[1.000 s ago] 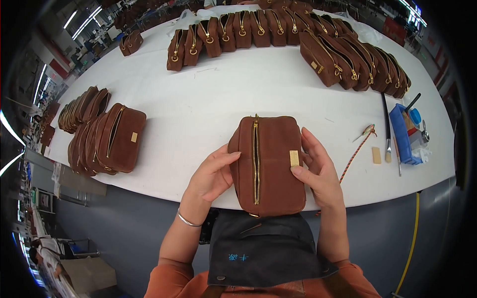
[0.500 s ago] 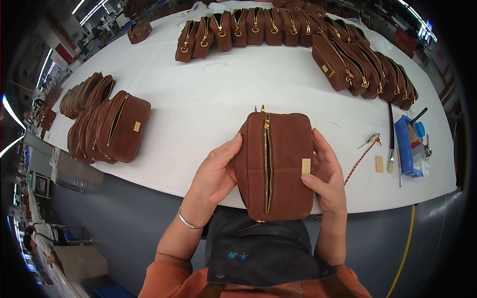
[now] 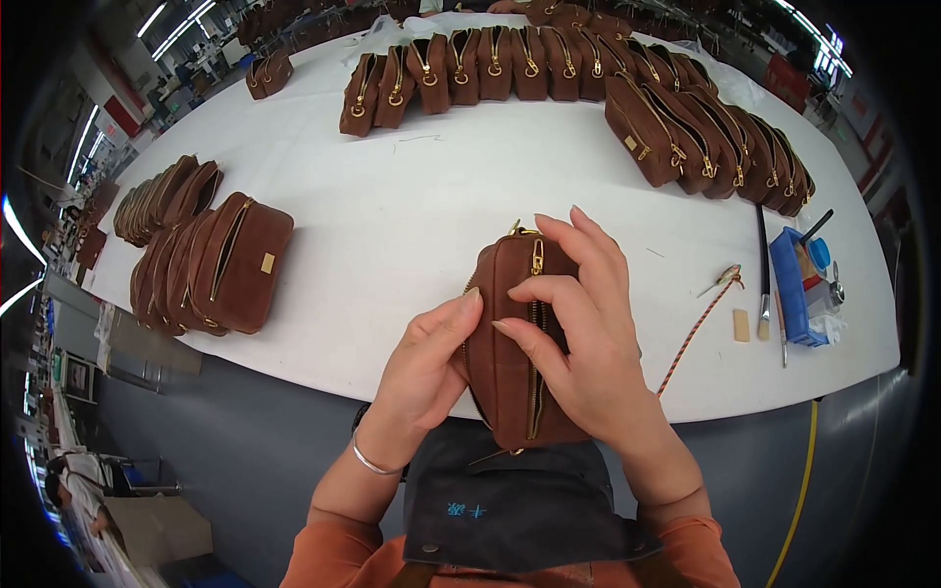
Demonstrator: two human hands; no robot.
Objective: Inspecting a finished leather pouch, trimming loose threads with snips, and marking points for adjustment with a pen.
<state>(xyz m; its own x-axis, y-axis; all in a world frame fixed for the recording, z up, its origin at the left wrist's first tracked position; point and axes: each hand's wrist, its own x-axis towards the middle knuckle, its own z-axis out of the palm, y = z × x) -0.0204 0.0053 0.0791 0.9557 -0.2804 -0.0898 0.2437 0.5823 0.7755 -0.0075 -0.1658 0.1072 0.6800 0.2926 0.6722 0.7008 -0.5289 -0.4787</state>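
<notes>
A brown leather pouch (image 3: 512, 372) stands upright at the table's near edge, its gold zipper running down the side that faces me. My left hand (image 3: 423, 355) grips its left edge, thumb along the side and fingers hidden behind. Over the pouch's right half reaches my right hand (image 3: 588, 338), thumb and index finger apart and the other fingers raised. The tips of that thumb and index finger are over the leather left of the zipper; whether they touch it I cannot tell. Just above the index finger sits the gold zipper pull (image 3: 537, 257).
Similar brown pouches (image 3: 495, 64) line the far side, with more (image 3: 720, 137) at the far right and a stack (image 3: 250, 265) at left. On the right lie a blue tray (image 3: 792, 294), a brush (image 3: 765, 279), a tan block (image 3: 741, 325) and a red-and-white cord (image 3: 698, 338).
My right hand has left the pouch's right edge and moved left across its front, near the zipper. The pouch has turned slightly and sits a little lower; my left hand keeps its hold.
</notes>
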